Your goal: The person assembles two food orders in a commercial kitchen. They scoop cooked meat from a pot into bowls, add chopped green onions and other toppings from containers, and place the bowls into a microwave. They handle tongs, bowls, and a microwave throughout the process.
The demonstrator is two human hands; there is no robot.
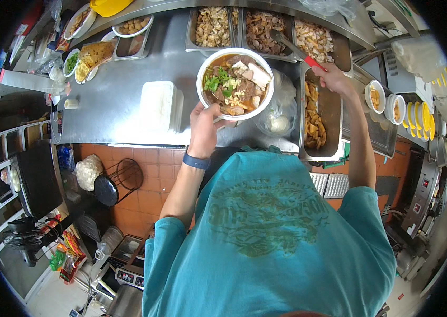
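My left hand point(203, 124) grips the near-left rim of a white round bowl point(235, 50), held above the steel counter. Brown broth, chunks of meat, chopped green herbs and minced garlic point(231, 83) fill it. My right hand point(337, 79) is closed around the red handle of a metal utensil point(290, 45). Its metal end rests over a steel pan of sliced brown meat point(263, 26); whether it is tongs or a spoon is not clear. Below my right forearm sits a deep steel pan point(330, 124) with brown pieces along its left side.
Steel pans of pale sliced food point(213, 24) and more slices point(313, 39) line the back. White lidded containers point(158, 105) stand left on the counter, a clear plastic bag point(279, 119) beside the bowl. White tubs point(375, 98) are at right. A black stool point(108, 189) stands below.
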